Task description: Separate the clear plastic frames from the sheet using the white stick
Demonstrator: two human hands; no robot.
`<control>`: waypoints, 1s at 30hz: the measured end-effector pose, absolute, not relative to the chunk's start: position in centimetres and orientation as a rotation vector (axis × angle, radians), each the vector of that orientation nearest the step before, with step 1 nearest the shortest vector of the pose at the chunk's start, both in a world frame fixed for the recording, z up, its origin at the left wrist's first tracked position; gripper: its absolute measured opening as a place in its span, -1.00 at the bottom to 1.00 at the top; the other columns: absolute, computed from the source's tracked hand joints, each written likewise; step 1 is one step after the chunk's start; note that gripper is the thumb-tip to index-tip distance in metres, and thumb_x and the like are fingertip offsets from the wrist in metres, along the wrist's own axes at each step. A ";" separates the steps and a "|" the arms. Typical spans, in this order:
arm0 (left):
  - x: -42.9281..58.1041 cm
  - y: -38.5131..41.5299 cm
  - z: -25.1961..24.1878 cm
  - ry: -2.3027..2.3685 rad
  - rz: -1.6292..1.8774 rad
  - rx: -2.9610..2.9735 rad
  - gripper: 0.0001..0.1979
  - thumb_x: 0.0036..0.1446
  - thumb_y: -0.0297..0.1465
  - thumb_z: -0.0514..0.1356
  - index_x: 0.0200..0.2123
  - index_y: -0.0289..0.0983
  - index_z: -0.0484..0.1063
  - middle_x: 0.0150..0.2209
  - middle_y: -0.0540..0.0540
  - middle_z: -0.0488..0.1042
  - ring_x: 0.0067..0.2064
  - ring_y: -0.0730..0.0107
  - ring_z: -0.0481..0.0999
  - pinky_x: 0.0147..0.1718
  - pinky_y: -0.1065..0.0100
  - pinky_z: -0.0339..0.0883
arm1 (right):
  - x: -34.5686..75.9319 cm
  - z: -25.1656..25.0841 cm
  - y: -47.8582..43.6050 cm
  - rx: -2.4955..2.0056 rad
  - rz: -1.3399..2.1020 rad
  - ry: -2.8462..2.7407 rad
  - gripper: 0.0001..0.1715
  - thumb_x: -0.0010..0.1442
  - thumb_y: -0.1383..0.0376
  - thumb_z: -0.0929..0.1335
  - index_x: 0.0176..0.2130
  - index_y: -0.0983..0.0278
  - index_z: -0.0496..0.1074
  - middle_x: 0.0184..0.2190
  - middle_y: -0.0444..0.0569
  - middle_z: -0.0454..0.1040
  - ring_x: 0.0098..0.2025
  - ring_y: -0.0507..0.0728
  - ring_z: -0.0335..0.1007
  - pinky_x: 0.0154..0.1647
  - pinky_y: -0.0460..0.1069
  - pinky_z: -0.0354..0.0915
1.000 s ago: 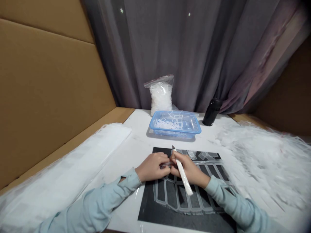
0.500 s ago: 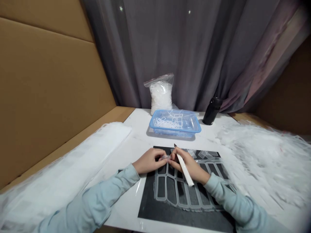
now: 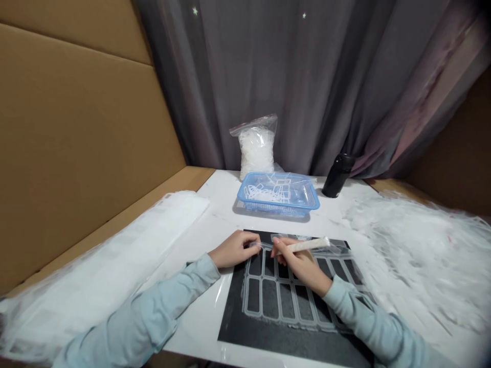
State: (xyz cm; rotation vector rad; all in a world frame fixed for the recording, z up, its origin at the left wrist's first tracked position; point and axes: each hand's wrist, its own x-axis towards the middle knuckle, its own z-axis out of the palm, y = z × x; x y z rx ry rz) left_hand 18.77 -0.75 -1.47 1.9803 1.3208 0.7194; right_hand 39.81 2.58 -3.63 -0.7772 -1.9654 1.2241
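A clear sheet of joined rectangular frames [image 3: 269, 279] lies on a black mat [image 3: 245, 332]. My left hand [image 3: 236, 249] rests at the sheet's upper left corner, its fingers closed round something too small to make out. Just right of it, my right hand [image 3: 301, 263] is closed on a white-handled pen-like tool [image 3: 309, 244], whose handle points right; its tip is hidden by the fingers. Loose clear pieces lie along the mat's top edge, partly behind my right hand.
Beyond the mat stands a blue basket [image 3: 313, 203] with small white frames inside. Behind it is a bag of white pieces [image 3: 257, 151], with a black bottle [image 3: 337, 176] to the right. Stacked clear sheets [image 3: 103, 271] lie left; a heap of clear scraps [image 3: 425, 255] covers the right.
My hands have moved apart. The tool in my right hand has swung from pointing down toward me to lying nearly level, its white end to the right.
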 end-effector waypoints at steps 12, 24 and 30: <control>18.9 -0.8 -1.4 1.332 0.717 1.981 -0.77 0.16 -0.37 0.09 -0.53 -0.28 0.35 -0.55 0.08 0.29 -0.46 0.47 0.24 -0.41 0.42 0.07 | 39.8 -3.1 2.5 -0.736 1.217 -2.019 -0.39 0.37 -0.10 0.21 -0.46 0.26 0.44 -0.59 -0.14 0.37 -0.49 0.06 0.31 -0.41 -0.05 0.20; 19.0 -0.8 -1.3 1.250 0.719 1.922 -0.70 0.22 -0.36 0.02 -0.55 -0.27 0.35 -0.49 0.03 0.40 -0.36 0.41 0.39 -0.25 0.40 0.20 | 39.4 -3.5 2.5 -0.713 1.161 -2.102 -0.50 0.41 0.06 0.22 -0.43 0.25 0.44 -0.55 -0.15 0.39 -0.48 0.05 0.30 -0.40 -0.05 0.18; 19.3 -1.1 -1.0 1.214 0.764 1.842 -0.69 0.18 -0.31 0.03 -0.57 -0.27 0.33 -0.49 0.00 0.42 -0.35 0.38 0.38 -0.24 0.37 0.23 | 39.3 -3.5 2.5 -0.676 1.157 -2.141 -0.56 0.41 0.12 0.23 -0.42 0.24 0.45 -0.51 -0.12 0.45 -0.44 0.06 0.36 -0.36 -0.04 0.22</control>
